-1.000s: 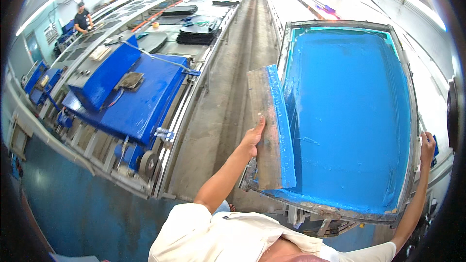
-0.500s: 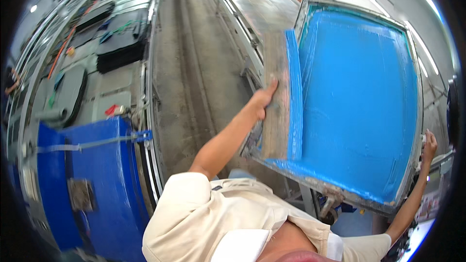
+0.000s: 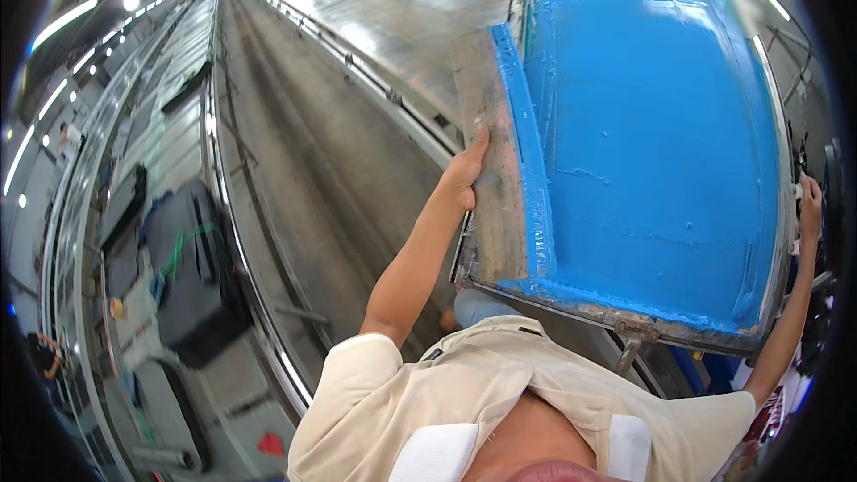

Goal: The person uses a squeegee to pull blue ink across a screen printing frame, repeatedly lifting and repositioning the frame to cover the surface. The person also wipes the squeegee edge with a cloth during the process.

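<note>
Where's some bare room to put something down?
The shiny grey tabletop between silver metal rail and blue-coated rectangular screen; the grey concrete aisle left of that rail. Crowded: the grey table under black stacks, and around the wooden board in the left hand.

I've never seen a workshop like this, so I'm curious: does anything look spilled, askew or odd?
No clear spill. The wooden board in the left hand slants across the left side of the frame, but it's held that way. The near rim looks grimy. A red scrap stands out, bright against the grey table at left.
</note>
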The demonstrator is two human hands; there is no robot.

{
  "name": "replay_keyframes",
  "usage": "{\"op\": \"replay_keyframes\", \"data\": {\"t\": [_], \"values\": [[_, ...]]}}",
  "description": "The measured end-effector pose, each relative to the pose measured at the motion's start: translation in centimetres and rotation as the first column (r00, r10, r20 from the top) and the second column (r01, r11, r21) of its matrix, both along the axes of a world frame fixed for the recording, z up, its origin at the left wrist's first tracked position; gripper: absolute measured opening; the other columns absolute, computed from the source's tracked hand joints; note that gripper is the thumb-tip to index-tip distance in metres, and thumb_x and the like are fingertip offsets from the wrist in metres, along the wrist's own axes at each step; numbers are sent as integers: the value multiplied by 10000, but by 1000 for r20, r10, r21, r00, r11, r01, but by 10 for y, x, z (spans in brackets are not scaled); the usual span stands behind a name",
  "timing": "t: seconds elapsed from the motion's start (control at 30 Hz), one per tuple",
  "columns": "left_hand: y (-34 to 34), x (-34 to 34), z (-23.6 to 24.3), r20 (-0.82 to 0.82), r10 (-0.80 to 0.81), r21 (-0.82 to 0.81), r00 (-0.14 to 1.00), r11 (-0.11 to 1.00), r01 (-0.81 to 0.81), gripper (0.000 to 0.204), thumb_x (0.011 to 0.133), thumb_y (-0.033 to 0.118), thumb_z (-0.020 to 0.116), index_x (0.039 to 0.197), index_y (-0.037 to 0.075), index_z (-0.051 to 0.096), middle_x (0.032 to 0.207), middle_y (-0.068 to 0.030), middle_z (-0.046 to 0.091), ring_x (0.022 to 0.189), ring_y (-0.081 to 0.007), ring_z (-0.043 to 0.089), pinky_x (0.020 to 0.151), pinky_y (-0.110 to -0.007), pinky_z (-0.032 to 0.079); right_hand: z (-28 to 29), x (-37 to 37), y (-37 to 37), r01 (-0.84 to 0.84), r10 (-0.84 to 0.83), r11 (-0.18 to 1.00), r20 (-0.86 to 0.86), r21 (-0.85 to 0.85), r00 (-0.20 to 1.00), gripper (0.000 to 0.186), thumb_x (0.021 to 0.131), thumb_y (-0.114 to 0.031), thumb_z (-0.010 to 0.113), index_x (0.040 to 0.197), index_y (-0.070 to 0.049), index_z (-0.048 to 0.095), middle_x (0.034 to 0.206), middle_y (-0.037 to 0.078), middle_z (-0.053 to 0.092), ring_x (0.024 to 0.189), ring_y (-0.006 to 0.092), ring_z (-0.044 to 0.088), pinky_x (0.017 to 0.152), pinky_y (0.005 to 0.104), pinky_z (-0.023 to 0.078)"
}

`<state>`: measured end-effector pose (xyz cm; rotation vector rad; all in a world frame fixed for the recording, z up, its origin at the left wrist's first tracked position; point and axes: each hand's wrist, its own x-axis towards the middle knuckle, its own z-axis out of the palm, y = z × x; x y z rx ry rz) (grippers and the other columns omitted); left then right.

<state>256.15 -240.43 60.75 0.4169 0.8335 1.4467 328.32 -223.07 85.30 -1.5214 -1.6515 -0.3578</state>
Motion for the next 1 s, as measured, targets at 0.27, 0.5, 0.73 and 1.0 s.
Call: {"op": "replay_keyframes", "data": {"t": [0.27,0.5,0.73,1.0], "values": [[113,-62,69,21,-15,-41,1000,999,16,790,840,668,640,1286,18,591,1183,-145,674,1061,-276,662,901,-490,554,61,-109,39,-17,-64,949,-247,-315,967,339,960,-346,631,1035,-29,725,754,-17,601,676,71,515,610,258,404],[245,-133,96,-47,-172,-124,984,978,165,739,856,665,624,1305,79,588,1194,-115,673,1079,-284,652,932,-504,534,9,-171,83,185,-301,919,-317,-348,899,268,935,-356,654,973,-108,745,574,-72,433,468,39,358,406,263,227],[381,-187,61,-163,-236,-243,958,951,193,787,882,672,586,1350,41,550,1245,-136,650,1123,-293,630,972,-491,508,-149,-210,111,215,-368,918,-515,-332,774,242,910,-236,676,1010,-29,748,899,47,714,829,138,628,762,293,490],[431,-218,25,-202,-367,-380,908,884,273,838,936,671,498,1439,1,459,1377,-180,558,1265,-347,534,1069,-533,412,-220,-262,87,336,-545,824,-472,-457,693,304,888,-248,655,1049,0,731,1026,133,736,976,237,673,874,339,492]]}}
